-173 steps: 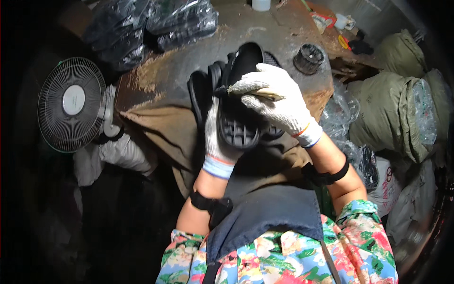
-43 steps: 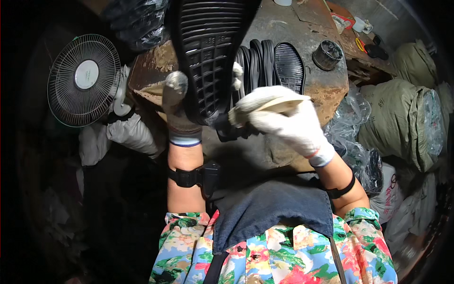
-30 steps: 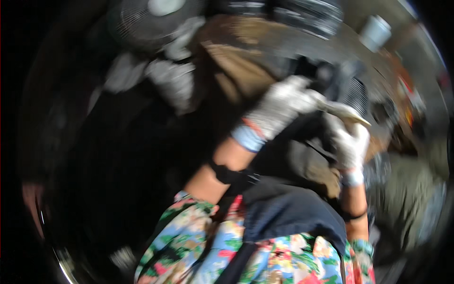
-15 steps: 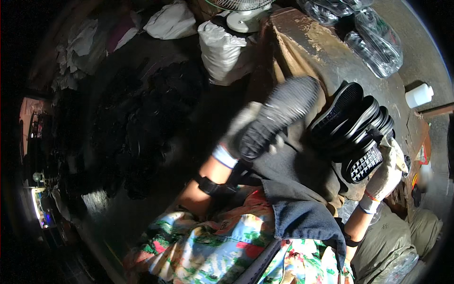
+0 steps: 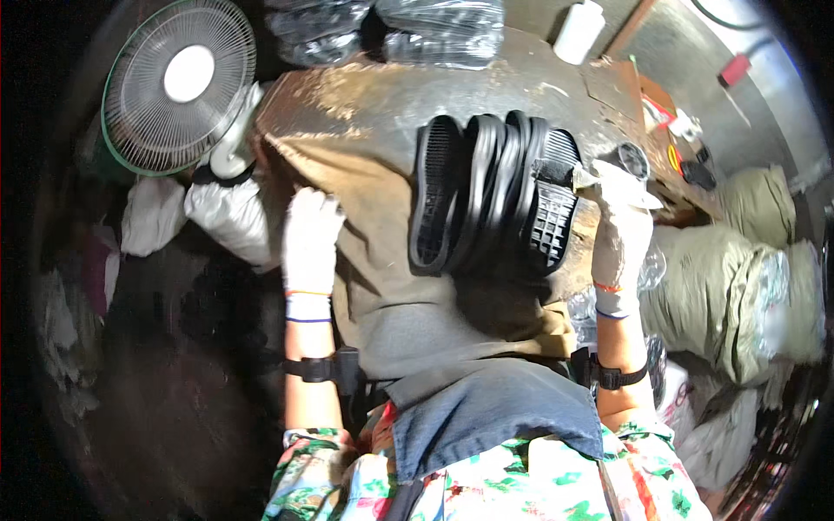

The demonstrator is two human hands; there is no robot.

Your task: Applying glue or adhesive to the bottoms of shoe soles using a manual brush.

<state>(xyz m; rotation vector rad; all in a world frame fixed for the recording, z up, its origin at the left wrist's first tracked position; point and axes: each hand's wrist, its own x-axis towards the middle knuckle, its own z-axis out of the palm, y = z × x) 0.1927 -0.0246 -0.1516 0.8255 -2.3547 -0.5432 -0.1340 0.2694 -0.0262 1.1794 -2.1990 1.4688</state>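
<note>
My left hand [image 5: 311, 239], in a white glove, is over the left edge of the cloth-draped table [image 5: 373, 221]. Its fingers are slightly bent and apart, with nothing seen in them. On the right, my gloved right hand [image 5: 621, 226] is closed on a brush [image 5: 553, 172] with a black, dark-coated head. That head lies over the rightmost black shoe sole [image 5: 552, 230], whose grid-patterned inside faces up. Left of it, several black soles [image 5: 499, 187] lean on edge in a row, and the leftmost sole [image 5: 437, 195] shows its hollow inside.
A small cup [image 5: 632, 159] stands beyond my right hand. Clear plastic-wrapped bundles [image 5: 443, 35] and a white bottle [image 5: 579, 33] are at the back. A fan [image 5: 187, 82] and white sacks [image 5: 230, 221] are at left. Greenish sacks [image 5: 708, 300] lie at right.
The sole that was in my left hand is out of it. My left hand is now by the table's left edge. The view has turned left; my right hand still has the brush at the soles.
</note>
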